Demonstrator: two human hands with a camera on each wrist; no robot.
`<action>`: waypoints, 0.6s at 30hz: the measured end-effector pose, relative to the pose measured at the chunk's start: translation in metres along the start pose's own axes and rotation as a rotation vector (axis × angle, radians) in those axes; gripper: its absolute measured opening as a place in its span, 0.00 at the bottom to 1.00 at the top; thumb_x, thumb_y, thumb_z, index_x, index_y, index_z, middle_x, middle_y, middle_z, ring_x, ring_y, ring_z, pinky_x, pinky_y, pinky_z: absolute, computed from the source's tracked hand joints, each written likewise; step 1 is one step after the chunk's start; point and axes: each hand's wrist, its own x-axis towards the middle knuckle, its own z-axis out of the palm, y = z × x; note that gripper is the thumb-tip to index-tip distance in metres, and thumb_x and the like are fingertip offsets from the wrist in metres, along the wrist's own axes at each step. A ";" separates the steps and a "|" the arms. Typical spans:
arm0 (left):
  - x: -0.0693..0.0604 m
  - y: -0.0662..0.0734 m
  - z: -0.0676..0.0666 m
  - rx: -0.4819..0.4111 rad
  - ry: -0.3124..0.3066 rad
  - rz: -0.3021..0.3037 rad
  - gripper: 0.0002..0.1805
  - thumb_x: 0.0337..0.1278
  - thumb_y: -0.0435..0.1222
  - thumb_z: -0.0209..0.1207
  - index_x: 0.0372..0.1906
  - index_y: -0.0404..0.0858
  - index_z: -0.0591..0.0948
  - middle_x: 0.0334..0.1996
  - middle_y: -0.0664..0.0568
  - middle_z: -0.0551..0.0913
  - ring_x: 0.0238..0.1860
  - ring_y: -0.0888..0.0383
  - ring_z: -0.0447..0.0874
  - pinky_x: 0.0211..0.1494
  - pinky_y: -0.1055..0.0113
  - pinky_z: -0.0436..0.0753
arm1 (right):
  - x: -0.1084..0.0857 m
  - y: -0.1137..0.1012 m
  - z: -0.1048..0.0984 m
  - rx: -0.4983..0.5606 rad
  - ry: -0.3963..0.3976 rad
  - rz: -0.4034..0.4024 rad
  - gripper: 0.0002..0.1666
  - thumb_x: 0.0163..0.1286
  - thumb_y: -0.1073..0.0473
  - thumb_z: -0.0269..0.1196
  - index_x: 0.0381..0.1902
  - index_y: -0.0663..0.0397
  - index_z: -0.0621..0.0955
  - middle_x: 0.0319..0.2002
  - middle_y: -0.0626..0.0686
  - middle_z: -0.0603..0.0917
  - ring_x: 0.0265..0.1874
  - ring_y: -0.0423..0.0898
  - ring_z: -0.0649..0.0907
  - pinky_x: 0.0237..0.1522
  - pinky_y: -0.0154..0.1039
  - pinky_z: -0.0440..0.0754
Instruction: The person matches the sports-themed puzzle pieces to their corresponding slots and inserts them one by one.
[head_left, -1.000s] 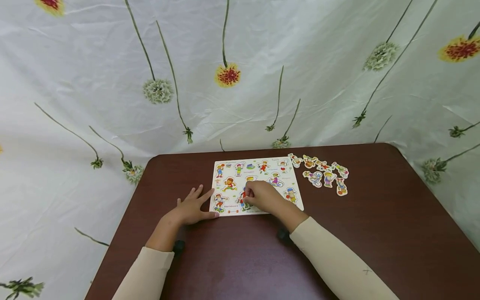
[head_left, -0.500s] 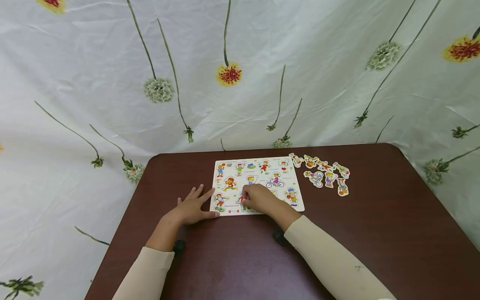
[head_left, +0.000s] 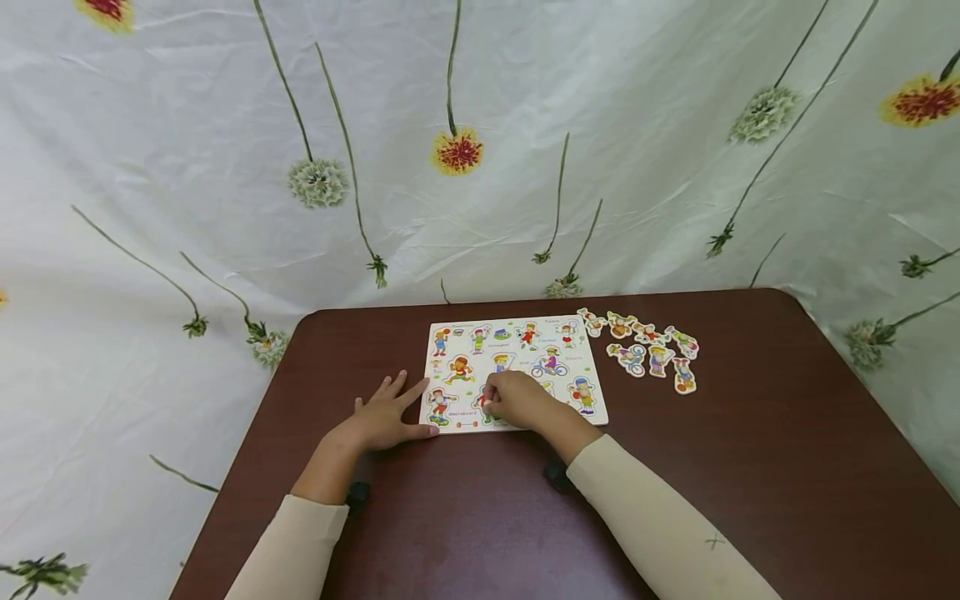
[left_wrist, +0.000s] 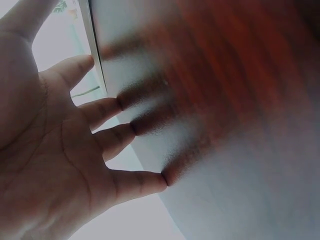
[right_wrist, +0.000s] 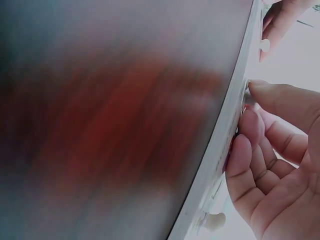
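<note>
A white puzzle board [head_left: 471, 402] printed with sports figures lies on the dark reddish-brown table. My right hand [head_left: 528, 400] is over its lower middle and pinches a puzzle piece [head_left: 487, 408] there, a figure with red and green, mostly covered by the fingers. In the right wrist view the thumb and curled fingers [right_wrist: 242, 155] meet close against the board face, and small pale knobs [right_wrist: 215, 221] stick out of it. Flat and spread, my left hand [head_left: 382, 417] rests on the table with thumb and index finger touching the board's left edge.
Several loose puzzle pieces [head_left: 658, 360] lie in a cluster right of the board, one near its upper right corner. Behind the table [head_left: 465, 508] hangs a white cloth [head_left: 495, 233] with a flower print.
Over the last second my right hand has shifted slightly left and down on the board, still at the same piece. The left hand and the loose pieces have stayed put.
</note>
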 end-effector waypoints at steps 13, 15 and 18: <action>-0.001 0.001 0.000 -0.002 -0.001 -0.005 0.52 0.57 0.64 0.63 0.82 0.53 0.54 0.82 0.37 0.44 0.82 0.34 0.38 0.71 0.20 0.43 | -0.012 0.006 0.001 0.210 0.132 0.062 0.03 0.66 0.60 0.67 0.37 0.52 0.84 0.30 0.46 0.82 0.31 0.38 0.78 0.39 0.35 0.76; -0.001 0.001 0.001 -0.005 0.000 -0.004 0.52 0.57 0.64 0.63 0.82 0.53 0.54 0.82 0.37 0.44 0.82 0.34 0.38 0.71 0.20 0.43 | -0.015 0.006 0.000 0.260 0.186 0.070 0.04 0.66 0.60 0.66 0.38 0.53 0.84 0.31 0.47 0.84 0.32 0.39 0.80 0.40 0.36 0.78; -0.001 0.001 0.000 -0.012 0.002 -0.003 0.53 0.56 0.64 0.64 0.82 0.53 0.54 0.82 0.37 0.44 0.82 0.34 0.38 0.70 0.20 0.43 | -0.020 0.010 -0.004 0.357 0.258 0.111 0.07 0.69 0.58 0.66 0.42 0.53 0.85 0.35 0.48 0.86 0.36 0.41 0.83 0.44 0.39 0.81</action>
